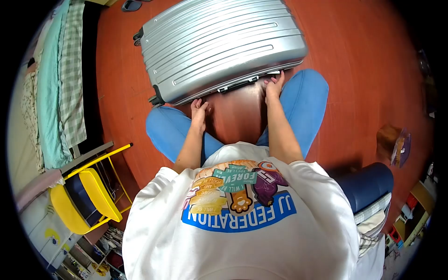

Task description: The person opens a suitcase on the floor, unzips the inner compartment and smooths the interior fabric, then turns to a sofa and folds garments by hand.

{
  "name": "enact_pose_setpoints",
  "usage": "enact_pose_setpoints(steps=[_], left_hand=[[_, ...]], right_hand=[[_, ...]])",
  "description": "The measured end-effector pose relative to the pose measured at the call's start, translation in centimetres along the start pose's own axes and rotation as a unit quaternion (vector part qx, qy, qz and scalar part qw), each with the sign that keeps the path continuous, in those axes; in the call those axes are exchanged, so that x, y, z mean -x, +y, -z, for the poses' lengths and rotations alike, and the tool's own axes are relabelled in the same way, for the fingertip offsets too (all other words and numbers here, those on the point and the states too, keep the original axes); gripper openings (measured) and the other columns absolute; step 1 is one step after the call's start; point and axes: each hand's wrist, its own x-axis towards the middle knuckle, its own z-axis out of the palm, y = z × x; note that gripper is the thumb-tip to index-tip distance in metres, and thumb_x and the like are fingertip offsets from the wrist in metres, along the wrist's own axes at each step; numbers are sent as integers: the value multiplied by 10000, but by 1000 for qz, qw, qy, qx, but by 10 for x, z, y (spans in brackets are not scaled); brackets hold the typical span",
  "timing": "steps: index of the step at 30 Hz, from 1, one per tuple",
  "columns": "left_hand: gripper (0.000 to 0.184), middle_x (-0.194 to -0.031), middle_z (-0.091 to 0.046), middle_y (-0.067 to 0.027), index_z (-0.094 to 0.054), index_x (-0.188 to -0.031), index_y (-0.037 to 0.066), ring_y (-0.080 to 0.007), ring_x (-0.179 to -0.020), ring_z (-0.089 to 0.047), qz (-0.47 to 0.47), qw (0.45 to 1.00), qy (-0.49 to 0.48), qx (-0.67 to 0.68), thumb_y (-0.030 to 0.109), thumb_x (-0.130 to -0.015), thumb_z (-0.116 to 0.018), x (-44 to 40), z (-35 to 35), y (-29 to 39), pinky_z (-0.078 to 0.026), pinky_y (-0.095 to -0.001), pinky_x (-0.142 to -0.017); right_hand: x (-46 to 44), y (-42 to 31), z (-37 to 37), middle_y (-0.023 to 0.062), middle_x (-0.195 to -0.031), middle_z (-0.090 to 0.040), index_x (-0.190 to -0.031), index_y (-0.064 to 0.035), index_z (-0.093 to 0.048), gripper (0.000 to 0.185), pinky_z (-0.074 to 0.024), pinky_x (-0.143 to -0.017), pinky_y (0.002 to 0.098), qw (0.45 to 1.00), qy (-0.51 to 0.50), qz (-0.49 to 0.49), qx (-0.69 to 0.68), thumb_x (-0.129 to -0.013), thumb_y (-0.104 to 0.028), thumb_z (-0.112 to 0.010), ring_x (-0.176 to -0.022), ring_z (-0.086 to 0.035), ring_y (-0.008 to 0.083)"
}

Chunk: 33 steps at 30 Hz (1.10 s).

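Far left there's a bed, with a mint-green quilt [50, 88] and a grey-and-white checked cloth [72, 79] hanging down its side. Just this side of it stands a yellow metal-framed chair [95, 193], and a dark slipper [131, 5] sits farther off on the red floor [123, 84]. Next comes the silver ribbed hard-shell suitcase [219, 46], lying flat on the floor in front of the seated person, its black wheels [156, 99] to the left. The left hand [199, 109] is at its near edge, palm turned up, fingers curled; I can't tell whether they grip. A black carry handle [238, 85] lies along that edge. Past it, the right hand [274, 87] reaches the same edge, fingers spread, again with no telling how firmly. The two hands are well apart, between knees in blue jeans [305, 100], below a printed white T-shirt [242, 252]. To the right sits a navy padded seat [361, 186], and beyond that a clear plastic bag [402, 148].
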Motion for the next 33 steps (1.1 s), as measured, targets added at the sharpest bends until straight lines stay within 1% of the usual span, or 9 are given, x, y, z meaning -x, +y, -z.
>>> enact_pose_setpoints(steps=[7, 9, 12, 19, 21, 25, 28, 30, 33], left_hand=[[720, -1516, -391, -70, -209, -1538, 177, -184, -1184, -541, 30, 998, -30, 47, 50, -925, -564, 9, -4, 7, -482, -349, -939], [749, -1484, -437, -50, -211, -1534, 239, -192, -1130, -575, 65, 989, -34, 126, 22, -909, -564, 7, -4, 7, -463, -388, -959], [764, -1456, -463, -57, -217, -1533, 258, -195, -1107, -583, 68, 995, -24, 73, -21, -896, -534, 11, -5, 5, -483, -384, -930], [788, -1372, -508, -63, -203, -1553, 220, -180, -1052, -583, 12, 998, -19, -59, -72, -884, -502, 15, -7, 0, -514, -337, -874], [773, -1308, -533, -83, -208, -1557, 185, -169, -999, -592, -5, 1000, 3, -5, -83, -888, -490, 18, -10, -2, -521, -311, -827], [737, -1257, -562, -118, -233, -1546, 155, -164, -933, -608, -49, 997, -9, -52, -86, -898, -489, 17, -5, -10, -524, -302, -803], [701, -1197, -590, -133, -266, -1527, 125, -160, -879, -616, -44, 998, -1, -55, -90, -900, -494, 16, -6, -8, -521, -289, -800], [685, -1173, -604, -133, -282, -1516, 119, -162, -856, -621, -38, 997, 11, -65, -93, -900, -493, 15, -9, -6, -524, -289, -799], [652, -1198, -589, -132, -310, -1492, 108, -164, -884, -616, -42, 998, 26, -47, -86, -898, -498, 13, -12, -4, -522, -287, -810]], right_hand=[[-6, -3, 8, 172, -1242, -444, -1526, -257, -289, 868, -489, -830, 333, 999, 15, -4, -31, -771, 159, -388, -825, -601, 204], [-8, -5, 9, 161, -1291, -428, -1521, -266, -246, 810, -541, -661, 309, 1000, 6, -5, 6, -833, 145, -362, -874, -645, 205], [-10, -5, 10, 162, -1294, -427, -1510, -271, -261, 792, -540, -635, 312, 1000, 3, -9, 2, -839, 138, -362, -868, -642, 203], [-8, -8, 6, 166, -1297, -425, -1506, -274, -260, 792, -533, -601, 305, 1000, 8, -23, -7, -838, 140, -356, -846, -634, 200], [-7, -8, 4, 176, -1230, -447, -1507, -235, -294, 806, -504, -750, 322, 999, 21, -18, -40, -803, 145, -395, -797, -623, 217], [-12, -3, 7, 176, -1224, -446, -1494, -220, -304, 786, -509, -742, 320, 999, 21, -11, -24, -806, 145, -400, -789, -624, 222], [-20, -1, 9, 177, -1295, -428, -1481, -250, -274, 758, -533, -582, 302, 1000, 15, -8, 4, -841, 148, -360, -792, -632, 197], [-20, -2, 10, 175, -1220, -442, -1453, -194, -332, 739, -513, -778, 326, 1000, 24, -5, -15, -804, 150, -409, -802, -604, 223], [-19, -5, 9, 176, -1207, -454, -1436, -165, -336, 703, -513, -796, 329, 1000, 25, 3, -7, -809, 144, -415, -807, -597, 226]])
